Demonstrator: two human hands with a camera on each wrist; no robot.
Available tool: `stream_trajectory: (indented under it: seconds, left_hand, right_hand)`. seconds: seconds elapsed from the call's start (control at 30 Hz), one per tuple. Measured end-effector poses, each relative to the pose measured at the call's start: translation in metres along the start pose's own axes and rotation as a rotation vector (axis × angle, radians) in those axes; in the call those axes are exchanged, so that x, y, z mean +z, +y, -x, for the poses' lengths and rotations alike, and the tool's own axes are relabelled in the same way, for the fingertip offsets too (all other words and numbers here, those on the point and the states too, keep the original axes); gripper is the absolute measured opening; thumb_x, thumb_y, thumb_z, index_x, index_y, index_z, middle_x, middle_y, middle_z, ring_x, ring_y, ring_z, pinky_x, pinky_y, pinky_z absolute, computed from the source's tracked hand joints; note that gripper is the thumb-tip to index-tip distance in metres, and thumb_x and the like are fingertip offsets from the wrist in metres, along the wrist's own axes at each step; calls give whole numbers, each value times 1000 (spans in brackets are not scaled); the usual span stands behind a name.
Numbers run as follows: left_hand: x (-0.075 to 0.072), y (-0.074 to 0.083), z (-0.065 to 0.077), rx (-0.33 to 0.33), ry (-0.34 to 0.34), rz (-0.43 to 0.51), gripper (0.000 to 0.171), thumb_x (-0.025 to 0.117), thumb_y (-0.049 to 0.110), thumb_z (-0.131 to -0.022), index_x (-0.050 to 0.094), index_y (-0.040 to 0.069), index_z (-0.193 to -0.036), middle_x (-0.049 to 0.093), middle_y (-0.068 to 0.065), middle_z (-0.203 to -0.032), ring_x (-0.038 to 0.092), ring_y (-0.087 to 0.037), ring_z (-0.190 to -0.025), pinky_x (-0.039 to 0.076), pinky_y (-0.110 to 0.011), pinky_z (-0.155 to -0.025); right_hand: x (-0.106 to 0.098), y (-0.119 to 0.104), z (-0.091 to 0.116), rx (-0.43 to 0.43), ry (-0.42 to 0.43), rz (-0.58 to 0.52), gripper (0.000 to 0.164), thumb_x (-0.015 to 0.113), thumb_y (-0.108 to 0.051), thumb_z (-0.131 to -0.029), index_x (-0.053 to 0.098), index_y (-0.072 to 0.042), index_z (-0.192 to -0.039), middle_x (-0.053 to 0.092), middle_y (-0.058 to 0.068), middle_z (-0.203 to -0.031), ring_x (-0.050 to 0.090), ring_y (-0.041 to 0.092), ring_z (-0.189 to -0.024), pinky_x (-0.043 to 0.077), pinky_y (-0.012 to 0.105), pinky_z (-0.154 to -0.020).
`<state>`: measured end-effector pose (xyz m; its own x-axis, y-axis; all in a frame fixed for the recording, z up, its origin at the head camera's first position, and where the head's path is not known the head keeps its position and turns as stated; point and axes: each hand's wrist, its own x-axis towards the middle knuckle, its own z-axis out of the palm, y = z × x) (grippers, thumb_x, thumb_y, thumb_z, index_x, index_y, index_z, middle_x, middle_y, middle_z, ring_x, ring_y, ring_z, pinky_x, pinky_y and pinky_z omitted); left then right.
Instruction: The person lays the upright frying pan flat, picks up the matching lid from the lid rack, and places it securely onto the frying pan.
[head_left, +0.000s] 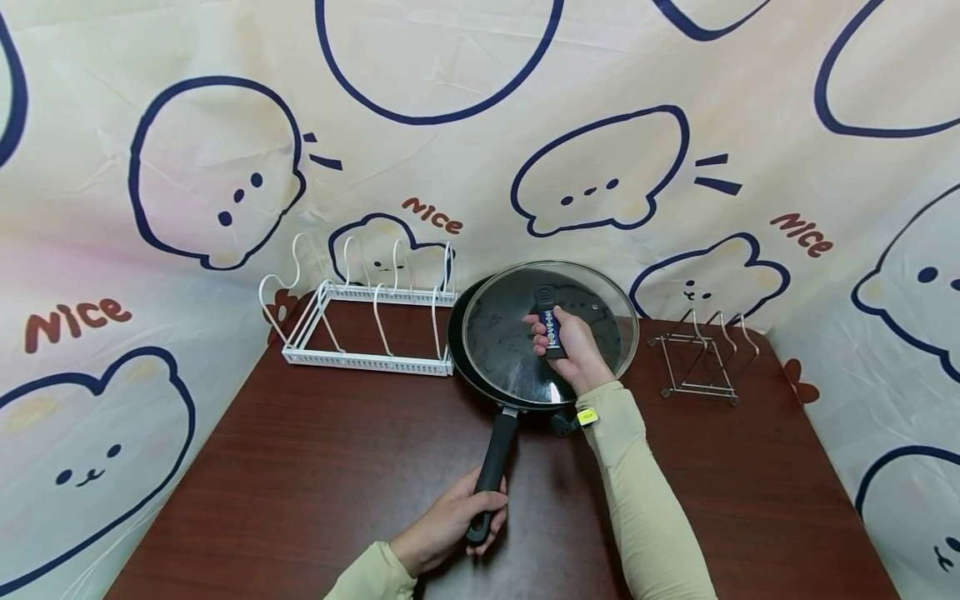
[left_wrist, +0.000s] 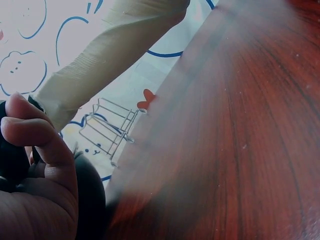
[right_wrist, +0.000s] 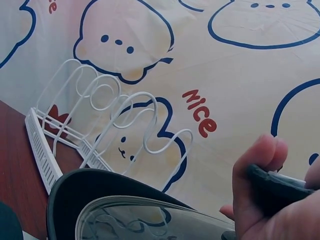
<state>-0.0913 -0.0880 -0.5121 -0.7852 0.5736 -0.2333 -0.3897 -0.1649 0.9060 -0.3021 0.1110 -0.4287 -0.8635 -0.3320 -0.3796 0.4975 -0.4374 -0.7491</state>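
A black frying pan [head_left: 459, 350] with a long dark handle [head_left: 497, 454] is at the middle of the table. My left hand [head_left: 457, 512] grips the end of that handle; in the left wrist view its curled fingers [left_wrist: 37, 132] show close up. Over the pan lies a glass lid [head_left: 498, 333] with a metal rim, set off to the right so that the pan's left edge shows. My right hand [head_left: 573, 342] holds the lid's upright black knob [head_left: 551, 325], fingers wrapped around it. In the right wrist view the lid [right_wrist: 115, 215] overlaps the pan.
A white wire rack [head_left: 367, 360] with several curved dividers stands left of the pan, close to its edge. A smaller metal wire rack [head_left: 701, 387] stands at the right. Behind the brown table [head_left: 300, 467] hangs a printed cloth [head_left: 480, 167] with cartoon faces.
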Motion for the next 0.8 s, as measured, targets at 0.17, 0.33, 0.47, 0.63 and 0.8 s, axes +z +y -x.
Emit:
stream_trajectory:
  seconds: [0.17,0.33,0.47,0.63,0.8]
  left_hand:
    - [1,1,0,0,0,1,14,51,16,-105,43,5,-111,54,2,-76,53,-10,-51,39,-21,-42]
    - [1,1,-1,-1,-2,1,14,52,17,-105,44,6,-110,54,2,-76,53,-10,-51,39,-21,-43]
    - [1,1,-2,-1,-3,3,14,51,15,-105,44,5,-110,54,1,-75,53,-11,-51,39,-22,-43]
    - [1,0,-2,-2,0,4,17,50,14,-105,42,1,-112,54,1,-75,53,-11,-51,39,-22,-42]
    - [1,0,-1,-3,1,0,14,50,15,-105,44,4,-111,54,1,-75,52,-11,-50,39,-22,-42]
  right_hand:
    - [-1,0,0,-9,-7,6,61,19,-38,-115,37,9,-149,46,-3,-73,40,6,-54,39,18,-47]
    - [-1,0,1,-12,-12,11,61,19,-38,-115,35,9,-151,47,-4,-73,41,6,-54,40,17,-47]
    - [-1,0,1,-16,-18,7,61,19,-38,-115,37,9,-149,47,-3,-73,41,6,-54,39,17,-47]
    - [-2,1,-1,-13,-14,3,59,19,-38,-115,40,8,-145,47,-4,-73,41,6,-55,39,17,-48]
    - [-2,2,0,-8,-11,8,59,20,-39,-114,40,6,-146,47,-4,-74,42,5,-58,40,17,-48]
